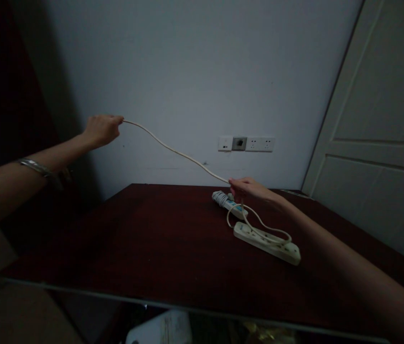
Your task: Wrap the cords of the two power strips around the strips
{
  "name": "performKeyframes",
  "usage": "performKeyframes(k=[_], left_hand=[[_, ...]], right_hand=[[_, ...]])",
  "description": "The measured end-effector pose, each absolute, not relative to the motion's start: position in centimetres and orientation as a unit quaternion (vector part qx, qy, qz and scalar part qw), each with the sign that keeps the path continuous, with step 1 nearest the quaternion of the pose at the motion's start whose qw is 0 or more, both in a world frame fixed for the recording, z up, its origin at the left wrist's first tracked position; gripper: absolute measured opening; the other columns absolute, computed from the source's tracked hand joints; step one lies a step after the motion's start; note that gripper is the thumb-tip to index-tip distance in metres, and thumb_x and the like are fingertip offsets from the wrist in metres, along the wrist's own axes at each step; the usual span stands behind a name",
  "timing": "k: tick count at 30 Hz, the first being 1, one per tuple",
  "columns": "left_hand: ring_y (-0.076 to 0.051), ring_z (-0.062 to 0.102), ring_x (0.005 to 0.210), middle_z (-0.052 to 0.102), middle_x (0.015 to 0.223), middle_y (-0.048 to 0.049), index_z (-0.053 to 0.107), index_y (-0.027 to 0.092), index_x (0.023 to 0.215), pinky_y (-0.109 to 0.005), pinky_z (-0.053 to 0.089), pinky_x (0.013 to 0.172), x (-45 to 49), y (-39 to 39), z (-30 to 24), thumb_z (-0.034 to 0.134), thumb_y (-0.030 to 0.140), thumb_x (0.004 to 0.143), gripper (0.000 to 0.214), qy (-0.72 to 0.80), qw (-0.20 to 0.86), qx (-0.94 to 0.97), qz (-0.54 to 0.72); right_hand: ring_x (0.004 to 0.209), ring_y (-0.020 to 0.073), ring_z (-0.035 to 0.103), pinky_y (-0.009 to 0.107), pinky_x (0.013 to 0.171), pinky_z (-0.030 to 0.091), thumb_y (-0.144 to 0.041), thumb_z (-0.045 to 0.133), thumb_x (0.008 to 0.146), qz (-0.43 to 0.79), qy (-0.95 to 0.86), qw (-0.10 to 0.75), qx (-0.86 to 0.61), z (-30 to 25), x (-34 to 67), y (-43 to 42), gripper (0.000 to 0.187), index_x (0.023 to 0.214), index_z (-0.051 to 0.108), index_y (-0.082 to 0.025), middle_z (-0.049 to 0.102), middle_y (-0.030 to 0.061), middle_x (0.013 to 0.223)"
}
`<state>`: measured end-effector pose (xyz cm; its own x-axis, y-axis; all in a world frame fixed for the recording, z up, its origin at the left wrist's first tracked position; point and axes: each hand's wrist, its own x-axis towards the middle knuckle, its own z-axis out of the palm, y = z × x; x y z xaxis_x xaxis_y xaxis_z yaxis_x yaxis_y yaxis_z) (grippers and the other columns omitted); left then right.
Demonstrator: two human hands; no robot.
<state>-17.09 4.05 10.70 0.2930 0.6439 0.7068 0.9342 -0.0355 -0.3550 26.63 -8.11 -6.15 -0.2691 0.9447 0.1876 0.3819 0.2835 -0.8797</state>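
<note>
- By the left hand point(103, 130), closed in a fist-like grip, one length of the pale cord point(176, 152) is clamped; it is held high, seen against the wall point(144, 62) beyond the back left corner of the desk point(133, 248), presumably to keep the cord lifted clear of the surface.
- Between the two hands, which are set well apart, the cord is carried in a slanting line down to the right; a gentle wave is left in it, so it seems not to be pulled fully taut.
- By the right hand point(247, 188), the cord is pinched at the fingertips, low over the desk near its back edge, probably so that the raised length is kept separate from the loose loops beneath.
- Partly behind those loops, the second strip point(237, 210) is placed towards the back edge; its own cord is wound around its left end, likely for compactness.
- Nearer the front edge, right of the middle, the power strip point(268, 244) is laid flat at a slant, with slack loops draped over it; its left end seems to be joined to the cord.
</note>
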Motion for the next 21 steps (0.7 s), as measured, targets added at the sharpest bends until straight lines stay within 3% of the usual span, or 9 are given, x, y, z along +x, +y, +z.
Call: performKeyframes(k=[8,17,21], left_hand=[[-0.015,0.041,0.078,0.061,0.105,-0.007,0.052,0.013,0.123,-0.03,0.031,0.072,-18.6,4.4,11.0,0.037,0.023,0.089,0.038,-0.598,0.391,-0.679,-0.168],[-0.016,0.043,0.083,0.058,0.11,-0.0105,0.049,0.01,0.123,-0.032,0.032,0.076,-18.4,5.1,9.7,0.038,0.018,0.088,0.037,-0.587,0.381,-0.701,-0.137],[-0.016,0.043,0.082,0.058,0.11,-0.0115,0.049,0.011,0.124,-0.031,0.032,0.073,-18.3,5.2,9.9,0.034,0.02,0.089,0.039,-0.61,0.374,-0.679,-0.166]], right_hand=[[0.037,0.0047,0.02,0.024,0.039,0.015,-0.06,0.06,0.07,0.28,-0.626,0.502,-0.528,-7.0,23.9,-6.4,0.055,0.044,0.032,-0.02,0.026,-0.0067,0.039],[0.035,0.0046,0.024,0.023,0.039,0.015,-0.066,0.051,0.073,0.229,-0.697,0.418,-0.536,-7.0,24.0,-6.9,0.056,0.047,0.04,-0.018,0.027,-0.0066,0.038],[0.035,0.0064,0.031,0.022,0.039,0.021,-0.072,0.041,0.076,0.301,-0.706,0.38,-0.517,-6.9,25.0,-8.0,0.06,0.057,0.053,-0.016,0.035,-0.005,0.038]])
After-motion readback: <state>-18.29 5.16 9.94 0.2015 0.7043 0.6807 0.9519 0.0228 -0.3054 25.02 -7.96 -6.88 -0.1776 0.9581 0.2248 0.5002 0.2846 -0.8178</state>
